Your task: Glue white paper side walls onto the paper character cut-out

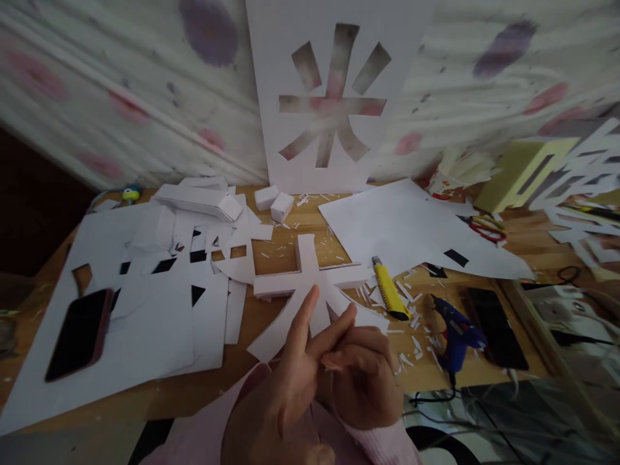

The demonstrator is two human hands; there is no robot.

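My left hand [290,374] is raised at the bottom centre with its index finger stretched out and other fingers apart. Against it rests my right hand [365,378], its fingers curled and touching the left fingers; whether it holds anything is hidden. Just beyond both hands a white three-dimensional paper character [310,278] lies on the wooden table [278,248], its lower part partly covered by them. To its right is a yellow cutter [389,290] among white paper scraps. A white board [271,148] with a cut-out character leans upright against the patterned curtain.
Cut white sheets [159,336] and a phone [80,336] cover the left side. Two small white blocks [281,207] stand at the back. On the right lie a blue glue gun [455,336], another phone [498,329], red scissors [487,229] and a power strip [562,307] with cables.
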